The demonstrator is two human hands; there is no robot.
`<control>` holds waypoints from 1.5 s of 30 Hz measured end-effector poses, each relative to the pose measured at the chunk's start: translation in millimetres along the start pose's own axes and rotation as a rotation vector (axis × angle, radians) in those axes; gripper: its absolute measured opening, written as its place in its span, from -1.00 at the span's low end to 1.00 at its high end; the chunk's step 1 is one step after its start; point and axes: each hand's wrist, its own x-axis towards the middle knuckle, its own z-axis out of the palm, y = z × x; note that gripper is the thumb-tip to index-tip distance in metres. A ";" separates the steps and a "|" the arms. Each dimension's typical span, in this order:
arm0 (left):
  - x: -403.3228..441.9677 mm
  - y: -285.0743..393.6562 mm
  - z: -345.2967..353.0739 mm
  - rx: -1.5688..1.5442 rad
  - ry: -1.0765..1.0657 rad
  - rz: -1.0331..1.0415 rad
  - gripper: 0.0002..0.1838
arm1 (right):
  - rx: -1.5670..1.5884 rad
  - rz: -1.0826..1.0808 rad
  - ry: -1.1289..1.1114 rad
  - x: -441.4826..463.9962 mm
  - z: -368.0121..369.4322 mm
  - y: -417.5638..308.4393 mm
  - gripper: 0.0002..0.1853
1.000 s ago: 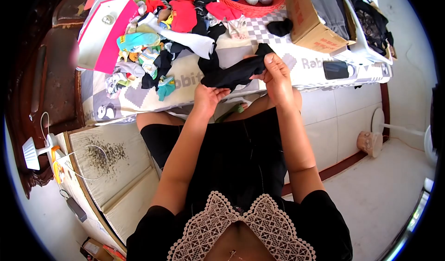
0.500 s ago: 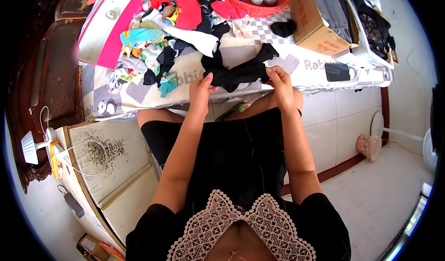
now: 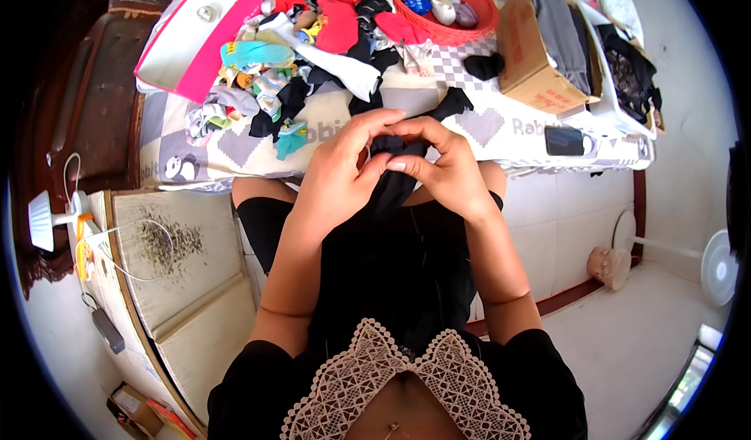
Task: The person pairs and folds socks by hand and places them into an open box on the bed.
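A black sock (image 3: 391, 182) is bunched between my two hands, its lower part hanging over my lap. My left hand (image 3: 344, 166) has its fingers closed on the sock from the left. From the right, my right hand (image 3: 442, 162) pinches the same sock, thumbs nearly touching. Just beyond the hands, another black sock (image 3: 452, 104) lies on the patterned cloth (image 3: 485, 127). A white sock (image 3: 340, 66) rests on the mixed pile at the upper left.
A pink-rimmed white box (image 3: 184, 37) stands left of the pile. Behind are a red basket (image 3: 483, 25) of rolled socks and a cardboard box (image 3: 540, 80). A phone (image 3: 565, 140) lies at the right. A small black bundle (image 3: 484, 66) sits near the box.
My hands have come together and nearer my body. The black sock, earlier stretched out sideways between them, is now gathered and hangs down. The view has shifted slightly.
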 end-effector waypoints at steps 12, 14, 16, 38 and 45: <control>-24.0 -34.5 15.2 -0.884 0.008 -0.176 -0.62 | 0.290 0.020 0.249 9.6 28.0 -10.3 -0.87; -23.7 -35.7 14.3 -0.643 0.059 -0.267 -0.77 | 0.120 0.064 0.338 11.2 25.8 -7.6 -0.85; -23.7 -34.2 13.4 -0.645 0.122 -0.245 -0.86 | -0.193 0.006 0.379 11.6 26.3 1.9 -0.80; -29.8 -30.9 2.4 -0.245 0.230 -0.134 -0.85 | 0.369 0.471 0.060 5.5 21.5 -17.4 -0.87; -30.7 -45.8 7.0 0.011 0.386 -0.255 -0.66 | -0.050 0.022 0.392 21.9 8.9 1.2 -0.91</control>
